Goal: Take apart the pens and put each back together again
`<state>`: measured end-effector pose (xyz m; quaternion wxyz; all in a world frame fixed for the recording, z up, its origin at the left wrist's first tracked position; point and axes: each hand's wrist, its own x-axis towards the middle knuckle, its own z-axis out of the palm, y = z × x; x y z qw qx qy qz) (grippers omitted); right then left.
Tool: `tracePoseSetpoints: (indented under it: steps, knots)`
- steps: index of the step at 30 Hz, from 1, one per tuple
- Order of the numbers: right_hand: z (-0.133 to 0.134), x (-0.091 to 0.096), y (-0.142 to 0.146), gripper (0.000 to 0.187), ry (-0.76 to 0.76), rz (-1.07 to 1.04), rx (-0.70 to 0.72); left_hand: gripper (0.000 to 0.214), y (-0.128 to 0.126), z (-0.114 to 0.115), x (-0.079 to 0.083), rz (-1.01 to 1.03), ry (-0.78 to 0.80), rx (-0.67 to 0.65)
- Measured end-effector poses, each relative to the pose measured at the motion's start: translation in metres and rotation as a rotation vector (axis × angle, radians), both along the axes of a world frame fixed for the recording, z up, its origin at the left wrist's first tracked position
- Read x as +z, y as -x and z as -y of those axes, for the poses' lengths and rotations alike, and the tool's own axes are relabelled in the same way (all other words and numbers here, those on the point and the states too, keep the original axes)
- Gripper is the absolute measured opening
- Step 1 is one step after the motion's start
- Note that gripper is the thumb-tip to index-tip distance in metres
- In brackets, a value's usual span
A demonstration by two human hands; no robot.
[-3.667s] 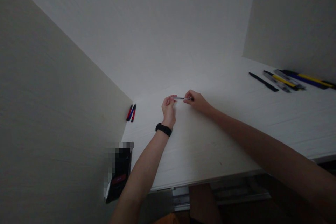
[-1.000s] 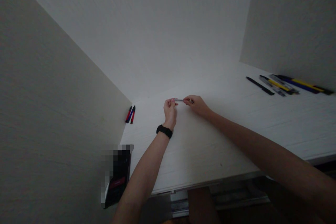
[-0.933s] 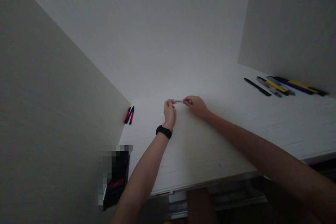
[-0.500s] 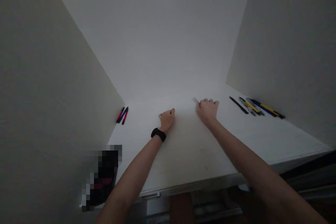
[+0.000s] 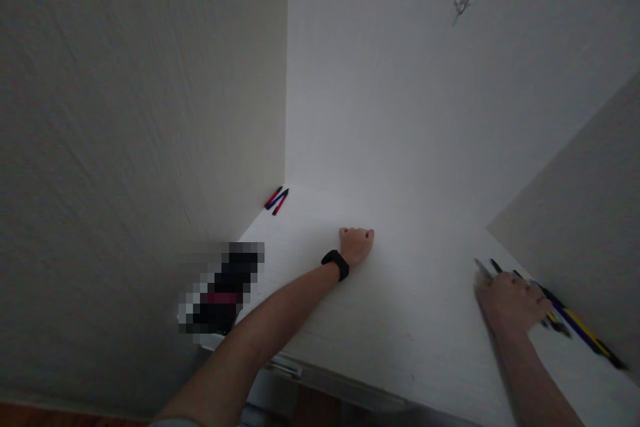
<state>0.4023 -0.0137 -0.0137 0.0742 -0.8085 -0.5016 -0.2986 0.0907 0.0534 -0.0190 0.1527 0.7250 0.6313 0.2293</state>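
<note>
Head view, looking at a tilted angle across a white-painted wooden tabletop walled by pale textured panels. Far left first: a black pouch with a red stripe, heavily pixelated and hard to make out, sitting by the foot of the left panel. Moving right, a small cluster of slim red, blue and black pens lying in the far corner, well apart from both hands. Next up, the left hand, closed in a loose fist, knuckles resting on the board, gripping nothing visible, a black wristband circling the wrist. Further right, high on the white back panel, a tiny red-and-silver scrap clinging there, too blurred to name. Now the busy spot: the right hand, fingers curling downward, pressing close over a slim clear pen poking out from under the fingers, tip aimed toward the far corner. Gripped or merely covered? Impossible to tell from this angle. Just beside those knuckles, a bunch of yellow, blue and black pens lying partly hidden by the hand. Standing so far: the slim clear pen lying at that bunch, the corner cluster sitting apart, and no pen showing in the left hand.
</note>
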Motion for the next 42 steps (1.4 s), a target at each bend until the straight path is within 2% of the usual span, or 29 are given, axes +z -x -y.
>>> tracePoseSetpoints:
  steps: [3,5,8,10,13,19,22,24,27,30,34,37,42]
  knots:
    - [0.000,0.006,0.028,0.039,0.022,0.072,0.093,0.051,-0.002,-0.001,-0.002,-0.006,-0.008,0.005]
    - [0.000,0.010,0.060,0.040,0.188,0.040,0.230,0.053,-0.002,-0.002,-0.003,0.002,-0.009,0.014]
    - [-0.003,0.012,0.117,0.044,0.347,-0.126,0.251,0.055,-0.002,-0.003,-0.002,0.011,-0.006,0.015]
    - [-0.008,0.014,0.150,0.047,0.400,-0.195,0.295,0.057,-0.001,-0.003,0.000,0.014,-0.009,0.018]
    - [-0.019,0.017,0.175,0.047,0.422,-0.283,0.299,0.061,0.000,-0.002,0.002,0.022,-0.013,0.029]
    - [-0.031,0.018,0.171,0.047,0.433,-0.388,0.301,0.063,0.000,0.008,0.002,-0.121,-0.070,-0.016]
    - [-0.032,0.017,0.168,0.047,0.449,-0.412,0.325,0.059,0.011,0.007,0.001,-0.209,-0.069,0.006]
    - [-0.032,0.017,0.166,0.047,0.453,-0.427,0.346,0.052,0.030,0.001,0.003,-0.261,-0.060,0.124]
    - [-0.033,0.016,0.164,0.045,0.435,-0.444,0.377,0.040,0.075,-0.011,0.009,-0.319,-0.050,0.362]
    - [-0.033,0.013,0.162,0.044,0.403,-0.455,0.398,0.034,0.127,-0.020,0.013,-0.393,-0.165,0.650]
    - [-0.033,0.009,0.160,0.043,0.328,-0.460,0.428,0.029,0.176,-0.025,0.010,-0.431,-0.242,0.880]
    - [-0.034,0.005,0.159,0.041,0.293,-0.477,0.451,0.026,0.186,-0.028,0.004,-0.443,-0.222,0.920]
    - [-0.036,-0.002,0.157,0.037,0.245,-0.495,0.468,0.032,0.176,-0.027,0.003,-0.473,-0.189,0.895]
